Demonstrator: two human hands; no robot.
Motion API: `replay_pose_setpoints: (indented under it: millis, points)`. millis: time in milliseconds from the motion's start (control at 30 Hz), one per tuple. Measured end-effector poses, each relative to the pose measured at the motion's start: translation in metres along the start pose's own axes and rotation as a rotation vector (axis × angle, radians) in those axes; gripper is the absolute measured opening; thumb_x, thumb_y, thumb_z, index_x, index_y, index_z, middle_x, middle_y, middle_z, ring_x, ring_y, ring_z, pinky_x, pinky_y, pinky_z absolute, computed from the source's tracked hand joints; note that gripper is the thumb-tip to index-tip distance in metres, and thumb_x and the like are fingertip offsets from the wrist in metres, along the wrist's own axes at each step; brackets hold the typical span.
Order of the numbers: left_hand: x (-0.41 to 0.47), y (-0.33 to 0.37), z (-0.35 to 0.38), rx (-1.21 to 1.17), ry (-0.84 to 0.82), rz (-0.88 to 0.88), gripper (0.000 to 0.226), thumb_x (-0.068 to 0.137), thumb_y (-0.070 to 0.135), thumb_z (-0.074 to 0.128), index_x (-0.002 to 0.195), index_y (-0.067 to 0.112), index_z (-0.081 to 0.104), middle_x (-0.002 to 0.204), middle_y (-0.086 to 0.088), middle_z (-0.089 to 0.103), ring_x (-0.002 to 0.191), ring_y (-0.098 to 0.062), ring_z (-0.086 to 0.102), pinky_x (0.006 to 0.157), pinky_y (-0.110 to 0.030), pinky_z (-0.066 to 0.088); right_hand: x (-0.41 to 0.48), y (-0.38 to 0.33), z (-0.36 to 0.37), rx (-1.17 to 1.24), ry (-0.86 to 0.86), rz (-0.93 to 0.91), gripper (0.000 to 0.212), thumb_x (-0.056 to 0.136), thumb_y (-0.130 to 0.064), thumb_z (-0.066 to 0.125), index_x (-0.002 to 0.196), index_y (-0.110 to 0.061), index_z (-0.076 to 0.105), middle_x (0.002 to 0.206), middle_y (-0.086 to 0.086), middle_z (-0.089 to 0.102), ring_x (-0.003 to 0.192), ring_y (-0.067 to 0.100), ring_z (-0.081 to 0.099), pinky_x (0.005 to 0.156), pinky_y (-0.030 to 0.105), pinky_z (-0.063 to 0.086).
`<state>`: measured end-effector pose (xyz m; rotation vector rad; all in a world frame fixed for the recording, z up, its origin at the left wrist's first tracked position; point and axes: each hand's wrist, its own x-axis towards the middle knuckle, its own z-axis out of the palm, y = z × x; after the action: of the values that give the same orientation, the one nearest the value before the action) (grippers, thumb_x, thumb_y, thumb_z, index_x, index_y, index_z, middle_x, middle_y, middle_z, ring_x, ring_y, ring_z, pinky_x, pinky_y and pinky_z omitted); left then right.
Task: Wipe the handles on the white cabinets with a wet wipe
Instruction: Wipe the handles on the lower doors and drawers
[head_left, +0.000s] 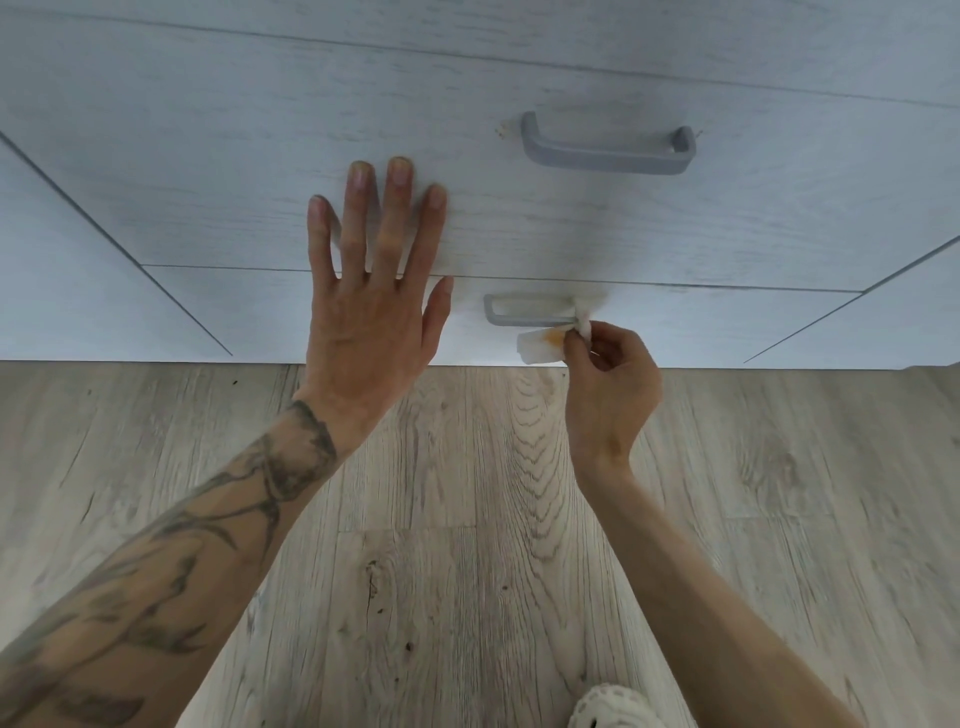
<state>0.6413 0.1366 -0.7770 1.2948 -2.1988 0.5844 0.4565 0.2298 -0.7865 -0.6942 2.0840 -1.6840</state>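
- Pinching the wet wipe (540, 349): right hand (610, 384), fingers curled, with the wipe bunched round the right end of the lower handle (524, 312).
- Handle axis: 9 to 3 o'clock. The bare bar lies at 9 o'clock from the grip.
- Left hand (369, 306): flat, fingers spread, pressing the drawer front (675, 228).
- Upper handle (608, 150): at 12 o'clock, untouched.
- Hidden: the lower handle's right post, under the wipe.

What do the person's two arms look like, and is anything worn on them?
Both forearms are bare, without sleeves. The left forearm carries a dark tattoo of branching lines, ending in a band at the wrist. The right forearm shows no tattoo. No watch, bracelet or ring is visible.
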Motion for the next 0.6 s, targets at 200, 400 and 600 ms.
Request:
replay_pose_setpoints:
  millis: [200, 400, 600]
  points:
    - [0.0, -0.001, -0.002, 0.012, -0.008, 0.008, 0.07, 0.114, 0.044, 0.038, 0.167, 0.009, 0.008, 0.171, -0.022, 0.015, 0.156, -0.047, 0.016, 0.127, -0.065, 0.015, -0.014, 0.0, 0.017, 0.003, -0.001, 0.006, 0.021, 0.091, -0.011, 0.082, 0.086, -0.019, 0.063, 0.077, -0.008, 0.068, 0.069, 0.0, 0.065, 0.069, 0.014, 0.053]
    - [-0.001, -0.003, -0.003, 0.008, -0.009, 0.01, 0.069, 0.114, 0.044, 0.037, 0.167, 0.01, 0.01, 0.171, -0.021, 0.015, 0.156, -0.046, 0.017, 0.127, -0.064, 0.015, -0.032, -0.002, 0.036, -0.021, -0.131, -0.086, 0.016, 0.091, -0.007, 0.08, 0.085, -0.012, 0.066, 0.075, -0.012, 0.069, 0.073, 0.003, 0.069, 0.073, 0.015, 0.056]
    - [0.0, -0.004, -0.004, -0.024, -0.001, 0.011, 0.066, 0.115, 0.044, 0.036, 0.167, 0.01, 0.013, 0.167, -0.016, -0.001, 0.157, -0.045, 0.018, 0.127, -0.064, 0.016, -0.038, -0.018, 0.037, -0.106, -0.226, -0.414, 0.017, 0.096, -0.006, 0.076, 0.103, -0.018, 0.065, 0.09, -0.014, 0.071, 0.084, 0.005, 0.07, 0.079, 0.021, 0.058]
